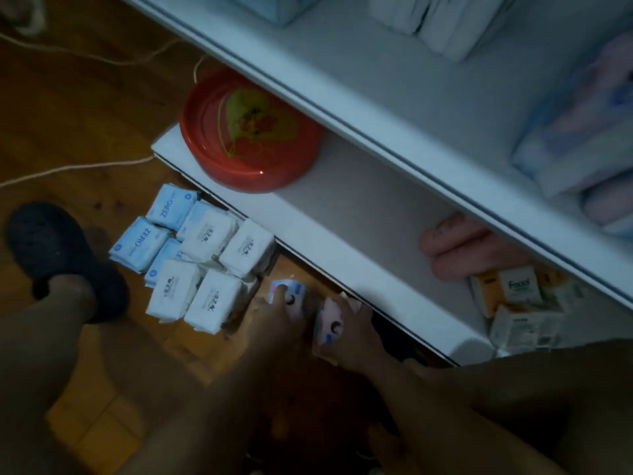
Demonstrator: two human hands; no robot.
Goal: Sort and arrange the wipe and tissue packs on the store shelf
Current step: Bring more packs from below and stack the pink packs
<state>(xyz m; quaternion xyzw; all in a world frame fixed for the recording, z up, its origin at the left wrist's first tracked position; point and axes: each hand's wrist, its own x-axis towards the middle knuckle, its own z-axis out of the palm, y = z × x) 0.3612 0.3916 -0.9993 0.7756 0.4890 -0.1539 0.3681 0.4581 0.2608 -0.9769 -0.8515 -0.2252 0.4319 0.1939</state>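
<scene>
The scene is dim. On the wooden floor in front of the bottom shelf (342, 231) lie several white tissue packs (209, 234) and blue "ZERO" wipe packs (138, 243), bunched together. My left hand (274, 313) rests on a small blue-and-pink pack (291, 291) on the floor. My right hand (356, 334) grips a pink pack (330, 323) just below the shelf's front edge. Pink packs (459, 248) and orange-and-white "Facial" tissue boxes (517, 289) sit at the right end of the bottom shelf.
A red round lid with a yellow heart (250, 132) lies at the left end of the bottom shelf. The upper shelf (394, 80) holds white and pastel packs. A foot in a dark shoe (61, 258) stands at the left. White cords (75, 166) cross the floor.
</scene>
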